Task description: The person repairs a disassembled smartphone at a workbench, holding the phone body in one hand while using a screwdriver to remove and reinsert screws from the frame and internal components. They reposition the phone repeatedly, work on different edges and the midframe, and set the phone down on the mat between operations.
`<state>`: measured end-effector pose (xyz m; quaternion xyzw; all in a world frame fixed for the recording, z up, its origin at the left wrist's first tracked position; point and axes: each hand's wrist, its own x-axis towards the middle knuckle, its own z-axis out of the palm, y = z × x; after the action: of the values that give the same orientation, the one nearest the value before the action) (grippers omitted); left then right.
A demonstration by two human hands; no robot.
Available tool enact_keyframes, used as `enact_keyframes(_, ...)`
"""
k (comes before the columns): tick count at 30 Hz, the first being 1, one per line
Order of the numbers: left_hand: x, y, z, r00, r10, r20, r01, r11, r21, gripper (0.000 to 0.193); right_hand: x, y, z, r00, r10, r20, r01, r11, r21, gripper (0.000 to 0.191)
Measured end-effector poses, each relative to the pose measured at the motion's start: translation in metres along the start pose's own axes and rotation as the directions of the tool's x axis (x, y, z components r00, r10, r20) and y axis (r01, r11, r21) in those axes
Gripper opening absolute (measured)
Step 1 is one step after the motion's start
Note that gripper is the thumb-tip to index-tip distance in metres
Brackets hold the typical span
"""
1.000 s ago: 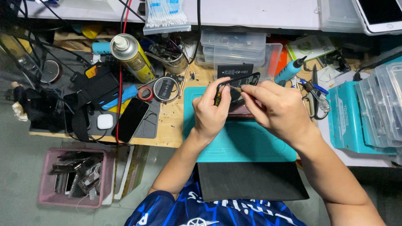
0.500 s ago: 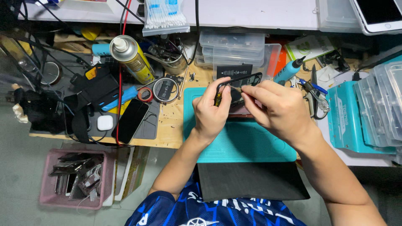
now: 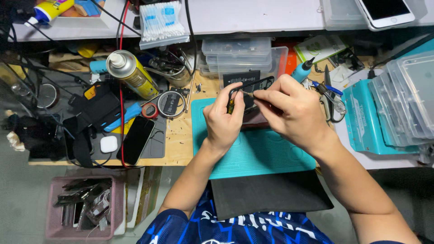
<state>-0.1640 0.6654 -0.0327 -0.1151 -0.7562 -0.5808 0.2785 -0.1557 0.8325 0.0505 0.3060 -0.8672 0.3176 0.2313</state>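
Left hand (image 3: 224, 119) curled around the near end of an opened phone frame (image 3: 251, 86), thumb and forefinger pinching its dark edge and holding it tilted above the teal work mat (image 3: 253, 153). Right hand (image 3: 291, 110) closed in a fine pinch on a thin metal tool (image 3: 246, 93) (tweezers or a slim pick, too small to tell), tip laid against the frame's upper edge. Hardly any change from half a second and a second back: same grip, same pose, tool tip at nearly the same spot on the frame, so fine, patient work at one point rather than a new step.

Just beyond the hands, a stack of clear plastic parts boxes (image 3: 237, 54) and a blue-handled precision screwdriver (image 3: 302, 70). Right of that, scissors or pliers (image 3: 330, 97) on the bench, then teal trays (image 3: 366, 117) under clear lidded cases (image 3: 411, 95). To the left, a roll of tape (image 3: 150, 110), a dark phone (image 3: 135, 139) lying face up beside a small white earbud case (image 3: 108, 143), and a yellow-and-silver spray can (image 3: 131, 72) lying tilted. Pack of cotton swabs (image 3: 162, 20) on the back shelf, a white phone (image 3: 386, 11) at the far right corner. Down low, a pink basket (image 3: 52, 226) of scrap parts beside the bench.
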Motion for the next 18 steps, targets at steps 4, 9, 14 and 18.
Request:
enact_keyframes(4,0.004,0.001,0.01,0.999,0.035,0.035,-0.035,0.999,-0.013,0.019,-0.008,0.008,-0.003,0.999,0.027,-0.031,-0.028,0.999,-0.033,0.015)
enact_keyframes(9,0.005,0.003,0.022,0.995,0.048,0.086,-0.046,0.998,-0.034,0.019,-0.017,0.018,-0.009,0.994,0.048,-0.096,-0.049,0.999,-0.009,0.015)
enact_keyframes(14,0.002,0.005,0.036,0.992,0.074,0.104,-0.071,0.997,-0.033,0.018,-0.028,0.025,-0.013,0.979,0.126,-0.163,-0.121,0.992,0.037,0.015)
enact_keyframes(18,0.0,0.005,0.043,0.989,0.072,0.127,-0.071,0.997,-0.016,0.019,-0.034,0.03,-0.013,0.976,0.135,-0.17,-0.132,0.991,0.029,0.013)
